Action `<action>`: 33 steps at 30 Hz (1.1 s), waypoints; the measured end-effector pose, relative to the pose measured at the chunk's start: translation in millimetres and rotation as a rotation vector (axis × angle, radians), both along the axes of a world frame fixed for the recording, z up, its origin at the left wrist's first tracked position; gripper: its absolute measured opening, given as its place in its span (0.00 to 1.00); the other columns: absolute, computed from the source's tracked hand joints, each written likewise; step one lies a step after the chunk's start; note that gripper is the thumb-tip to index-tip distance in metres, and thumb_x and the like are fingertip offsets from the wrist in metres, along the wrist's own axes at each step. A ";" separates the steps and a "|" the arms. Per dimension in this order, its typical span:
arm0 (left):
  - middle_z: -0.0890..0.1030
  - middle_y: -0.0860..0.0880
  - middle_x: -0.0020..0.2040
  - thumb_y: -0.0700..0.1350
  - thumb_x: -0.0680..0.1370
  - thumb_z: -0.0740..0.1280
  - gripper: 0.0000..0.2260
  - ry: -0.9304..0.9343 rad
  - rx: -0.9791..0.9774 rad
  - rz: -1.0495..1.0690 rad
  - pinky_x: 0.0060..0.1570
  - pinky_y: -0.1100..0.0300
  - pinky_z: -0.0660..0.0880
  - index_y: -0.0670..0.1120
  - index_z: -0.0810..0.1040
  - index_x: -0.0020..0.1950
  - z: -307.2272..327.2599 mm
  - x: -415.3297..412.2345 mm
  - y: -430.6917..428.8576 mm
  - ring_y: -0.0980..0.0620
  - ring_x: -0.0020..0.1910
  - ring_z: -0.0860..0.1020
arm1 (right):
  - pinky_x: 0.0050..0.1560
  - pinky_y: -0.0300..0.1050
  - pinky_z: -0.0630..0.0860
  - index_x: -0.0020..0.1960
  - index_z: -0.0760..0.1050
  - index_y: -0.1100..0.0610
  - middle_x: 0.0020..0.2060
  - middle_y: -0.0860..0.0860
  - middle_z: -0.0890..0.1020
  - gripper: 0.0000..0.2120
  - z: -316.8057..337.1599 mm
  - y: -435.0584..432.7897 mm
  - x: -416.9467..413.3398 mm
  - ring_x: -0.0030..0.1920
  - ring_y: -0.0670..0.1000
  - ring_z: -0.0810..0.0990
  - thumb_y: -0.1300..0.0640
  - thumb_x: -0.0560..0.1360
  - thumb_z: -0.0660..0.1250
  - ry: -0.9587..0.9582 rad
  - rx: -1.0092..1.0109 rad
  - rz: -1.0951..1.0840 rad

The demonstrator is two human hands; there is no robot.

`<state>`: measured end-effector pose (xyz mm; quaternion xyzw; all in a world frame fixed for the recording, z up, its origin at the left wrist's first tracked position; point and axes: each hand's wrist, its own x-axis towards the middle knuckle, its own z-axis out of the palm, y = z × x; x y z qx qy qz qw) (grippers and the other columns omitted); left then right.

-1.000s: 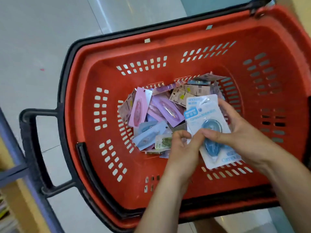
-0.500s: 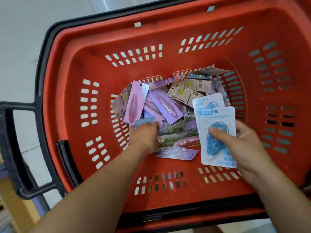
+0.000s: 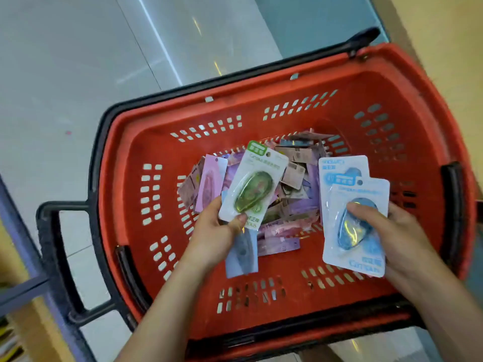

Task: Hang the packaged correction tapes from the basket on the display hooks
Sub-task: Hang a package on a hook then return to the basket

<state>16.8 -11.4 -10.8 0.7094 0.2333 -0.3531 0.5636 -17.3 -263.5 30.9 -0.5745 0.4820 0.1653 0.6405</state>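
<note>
A red plastic basket (image 3: pixel 261 320) sits on the floor below me, with several packaged correction tapes (image 3: pixel 298 205) heaped in its bottom, mostly pink and purple. My left hand (image 3: pixel 214 236) holds a green correction tape pack (image 3: pixel 253 186) raised above the heap, thumb on its lower edge; a pale blue pack (image 3: pixel 241 254) shows under the same hand. My right hand (image 3: pixel 397 236) holds two overlapping blue correction tape packs (image 3: pixel 350 220) over the basket's right side, thumb pressed on the front blister. No display hooks are in view.
The basket has black handles (image 3: pixel 52 257) folded out at left and along the rim. A blue metal shelf frame (image 3: pixel 26 283) with yellowish boards stands at the lower left. Grey tiled floor (image 3: pixel 78 74) lies beyond; a beige surface (image 3: pixel 444 35) is at the upper right.
My left hand, which was reaching into the heap, has lifted out a green pack. My right hand has kept the two blue packs and shifted slightly right.
</note>
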 end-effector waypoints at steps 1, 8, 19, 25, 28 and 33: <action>0.85 0.48 0.54 0.34 0.78 0.68 0.14 0.037 -0.082 0.101 0.61 0.47 0.76 0.50 0.78 0.59 14.1 -0.9 -0.9 0.46 0.56 0.82 | 0.38 0.47 0.82 0.52 0.80 0.54 0.50 0.55 0.86 0.08 6.8 4.7 0.9 0.37 0.49 0.85 0.62 0.74 0.70 -0.019 -0.006 -0.010; 0.79 0.52 0.66 0.34 0.70 0.69 0.35 0.017 -0.376 0.322 0.66 0.44 0.72 0.62 0.69 0.71 84.1 -4.1 -8.3 0.46 0.63 0.79 | 0.62 0.55 0.77 0.66 0.65 0.27 0.63 0.44 0.80 0.37 53.7 35.3 19.6 0.60 0.50 0.81 0.64 0.73 0.73 -0.244 -0.028 0.222; 0.82 0.44 0.61 0.34 0.75 0.67 0.23 0.021 -0.414 0.250 0.66 0.38 0.71 0.52 0.76 0.67 145.5 0.3 -18.5 0.42 0.62 0.80 | 0.51 0.46 0.82 0.56 0.69 0.35 0.58 0.49 0.81 0.28 109.1 65.7 45.0 0.56 0.50 0.82 0.52 0.65 0.80 -0.393 0.006 0.306; 0.84 0.46 0.56 0.32 0.76 0.67 0.19 -0.101 -0.258 0.320 0.61 0.43 0.75 0.50 0.80 0.62 174.4 2.2 -3.6 0.41 0.57 0.81 | 0.45 0.42 0.83 0.61 0.68 0.34 0.57 0.44 0.81 0.33 131.2 55.7 45.2 0.52 0.47 0.84 0.60 0.67 0.78 -0.337 0.002 0.310; 0.85 0.48 0.54 0.34 0.77 0.67 0.15 -0.172 -0.148 0.354 0.57 0.52 0.78 0.48 0.80 0.61 184.6 2.8 4.9 0.46 0.55 0.83 | 0.43 0.40 0.81 0.67 0.69 0.43 0.54 0.44 0.85 0.36 149.9 47.0 43.4 0.50 0.45 0.85 0.60 0.64 0.77 -0.334 0.070 0.218; 0.87 0.48 0.46 0.35 0.77 0.69 0.08 -0.141 -0.111 0.301 0.48 0.56 0.78 0.46 0.84 0.50 201.9 -2.5 -17.1 0.50 0.47 0.84 | 0.42 0.51 0.83 0.53 0.81 0.55 0.45 0.55 0.87 0.18 172.4 60.5 37.5 0.42 0.55 0.86 0.57 0.62 0.74 -0.295 0.303 0.130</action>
